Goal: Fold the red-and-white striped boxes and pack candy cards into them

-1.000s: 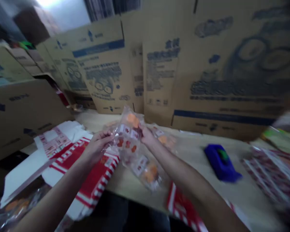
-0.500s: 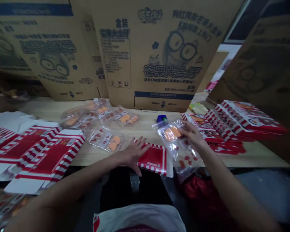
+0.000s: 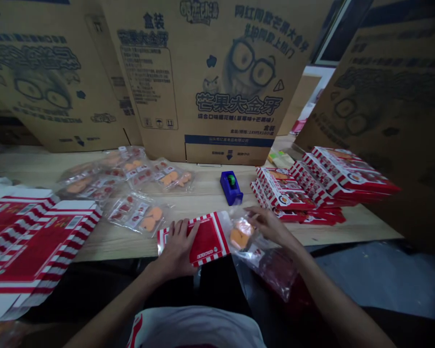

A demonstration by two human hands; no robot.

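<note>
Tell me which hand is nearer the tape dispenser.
Right. The right hand, holding a clear bag, is just below and right of the tape dispenser; the left hand is farther away, down to the left.

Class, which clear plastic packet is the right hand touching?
The packet under the right hand, drooping over the table edge; the others lie flat further back.

- This is a packing workroom, set up for boxing sweets by hand.
- Flattened brown cardboard cartons (image 3: 203, 82) with blue bands line the upper frame.
- A long light-wood table (image 3: 199, 193) crosses the middle.
- Red-and-white striped card boxes (image 3: 282, 188) stand stacked at right.
- Clear plastic bags of orange sweets (image 3: 141, 215) lie left of centre, near a blue tape dispenser (image 3: 231, 187).
</note>
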